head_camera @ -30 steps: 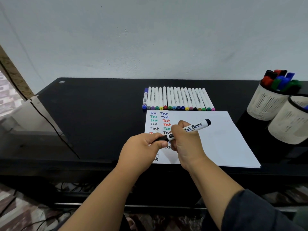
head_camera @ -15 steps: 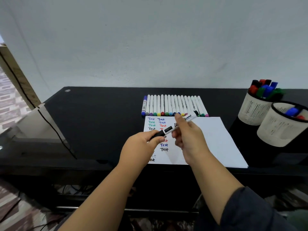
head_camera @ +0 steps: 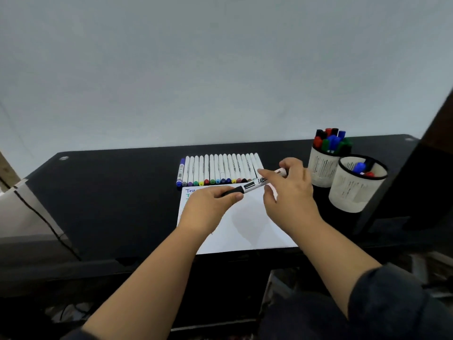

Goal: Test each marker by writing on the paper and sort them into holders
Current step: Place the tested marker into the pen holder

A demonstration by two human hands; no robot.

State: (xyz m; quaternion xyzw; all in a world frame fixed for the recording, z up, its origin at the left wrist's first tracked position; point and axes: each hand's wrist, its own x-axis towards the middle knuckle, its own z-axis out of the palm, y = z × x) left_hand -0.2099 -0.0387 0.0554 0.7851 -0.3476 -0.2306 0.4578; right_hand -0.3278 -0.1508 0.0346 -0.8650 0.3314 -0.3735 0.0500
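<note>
Two hands grip marker: left hand cap end, right hand barrel.

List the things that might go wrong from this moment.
1. The left hand grips the black cap end of the whiteboard marker and the right hand the barrel; if the cap is not seated, the marker may dry out.
2. The right hand hovers close to the row of markers; a brush could roll them out of line.
3. The far holder looks crowded, the near holder holds few; a hurried drop could land in the wrong one.
</note>
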